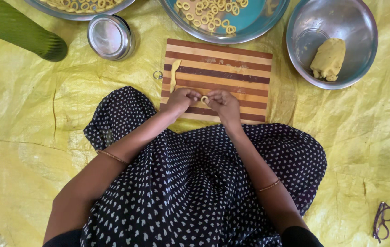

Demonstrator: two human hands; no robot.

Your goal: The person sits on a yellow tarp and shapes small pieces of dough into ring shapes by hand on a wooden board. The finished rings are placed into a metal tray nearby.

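Over the near edge of the striped cutting board (217, 68), in the middle of the frame, both hands meet. Bare board lies open above them. The left hand (181, 99) and right hand (222, 103) pinch a small dough ring (204, 99) between their fingertips. It is pale yellow and curled into a loop. A thin dough strip (175, 73) lies on the board's left side. At upper right, a steel bowl (341, 27) holds a dough lump (328, 58). Along the top edge, trays (249, 32) hold many rings. A green bottle (21, 32) and steel lid (110, 36) sit upper left, and eyeglasses (382, 219) lower right.
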